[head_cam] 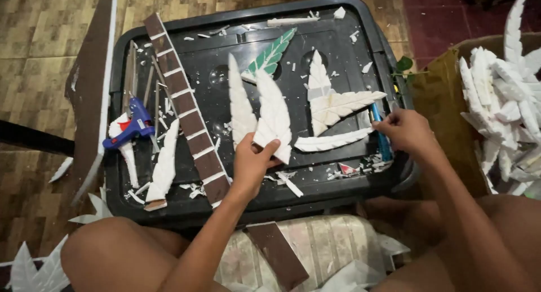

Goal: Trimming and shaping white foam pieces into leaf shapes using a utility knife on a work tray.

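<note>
My left hand grips two white foam leaf shapes by their lower ends and holds them upright over a black plastic bin lid. My right hand rests at the lid's right edge, closed on a blue utility knife. Between the hands lie more white foam leaves, fanned out on the lid. A green-painted leaf lies behind them.
A blue hot glue gun lies at the lid's left. A long brown strip with white bands slants across the lid. A cardboard box at right holds several white foam leaves. Foam scraps litter the lid and tiled floor.
</note>
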